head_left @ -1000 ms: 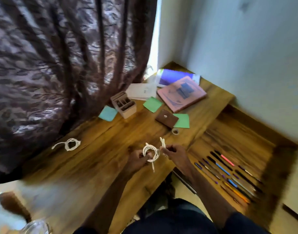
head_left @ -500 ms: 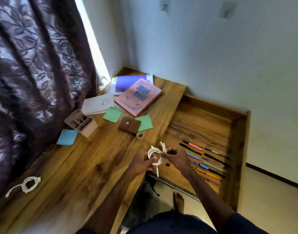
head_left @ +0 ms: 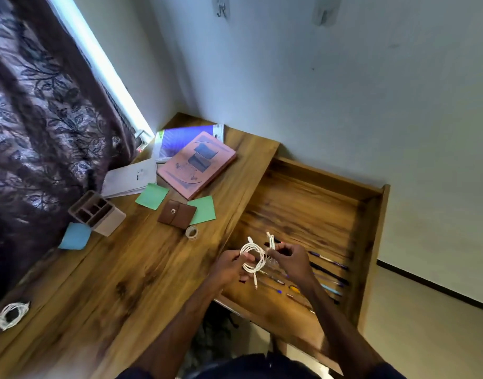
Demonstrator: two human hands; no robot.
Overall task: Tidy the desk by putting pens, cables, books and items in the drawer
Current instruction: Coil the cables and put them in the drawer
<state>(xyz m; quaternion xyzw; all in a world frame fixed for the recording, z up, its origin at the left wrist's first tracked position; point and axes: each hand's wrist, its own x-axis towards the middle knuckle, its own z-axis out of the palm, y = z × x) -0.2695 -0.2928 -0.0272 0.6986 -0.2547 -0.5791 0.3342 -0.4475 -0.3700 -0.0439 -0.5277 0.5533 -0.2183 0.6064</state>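
- The cable (head_left: 252, 255) is a thin white cord wound into a small coil. It is held in the air over the near-left corner of the open drawer (head_left: 371, 242), just past the table (head_left: 112, 283) edge.
- The left grip (head_left: 229, 266) pinches the coil's left side between thumb and fingers. The right grip (head_left: 288, 258) pinches the strands at its right side, with one plug end sticking up beside it.
- The cable looks light, soft and springy, so the coil will likely loosen once let go. One plug end hangs free below the coil.
- The best hold is probably across the bundled loops, all strands together, not by a single end.
- The drawer holds pens (head_left: 328, 269) lying side by side in its near half. Its far half shows bare wood, with room for the coil.
- The organizer (head_left: 97, 212) stands on the table by the curtain. Its compartments look dark, and I cannot tell whether anything is inside.
- A second cable (head_left: 10, 314) lies coiled at the table's near-left end, well apart from the drawer.
- Books (head_left: 196, 166), a wallet (head_left: 177, 213), a tape roll (head_left: 191, 231) and sticky notes (head_left: 152, 196) lie on the table.
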